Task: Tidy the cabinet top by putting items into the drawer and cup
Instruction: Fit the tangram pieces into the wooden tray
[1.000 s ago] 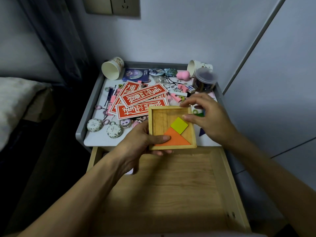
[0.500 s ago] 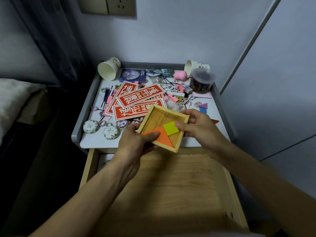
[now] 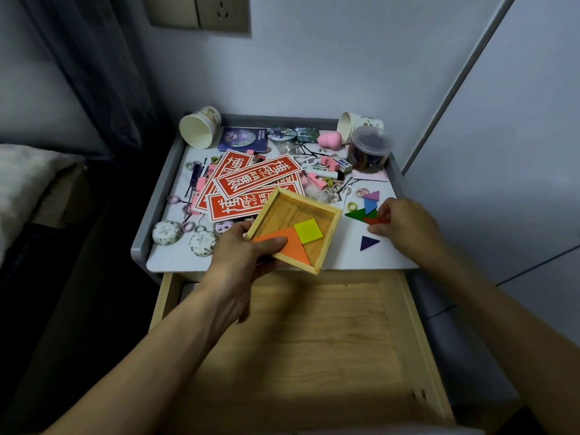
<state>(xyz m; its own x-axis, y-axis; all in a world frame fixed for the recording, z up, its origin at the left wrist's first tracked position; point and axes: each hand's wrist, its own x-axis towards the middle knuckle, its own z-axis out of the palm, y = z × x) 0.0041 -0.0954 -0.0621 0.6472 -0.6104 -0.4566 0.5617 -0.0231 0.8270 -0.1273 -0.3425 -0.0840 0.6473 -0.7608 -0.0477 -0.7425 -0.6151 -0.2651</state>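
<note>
My left hand [image 3: 248, 255] grips a square wooden puzzle tray [image 3: 282, 211] by its near-left corner, tilted above the front edge of the cabinet top [image 3: 175, 259]. An orange triangle [image 3: 295, 249] and a yellow square [image 3: 308, 231] lie inside it. To its right, my right hand [image 3: 405, 224] pinches a red triangle piece [image 3: 375, 220] on the cabinet top. Green [image 3: 356, 214], blue [image 3: 370, 205], purple [image 3: 373, 194] and dark violet [image 3: 368, 242] pieces lie loose beside it. The open wooden drawer [image 3: 314, 340] extends below both hands.
Red printed cards [image 3: 251, 183], round white trinkets [image 3: 167, 232], hair ties, pink clips and erasers litter the top. Two paper cups lie on their sides at the back left [image 3: 199, 127] and back right [image 3: 354, 125]. A lidded clear jar [image 3: 370, 150] stands back right.
My right hand let go of the tray and moved right to the loose pieces, taking hold of the red triangle. The tray, held now by my left hand alone, shifted slightly.
</note>
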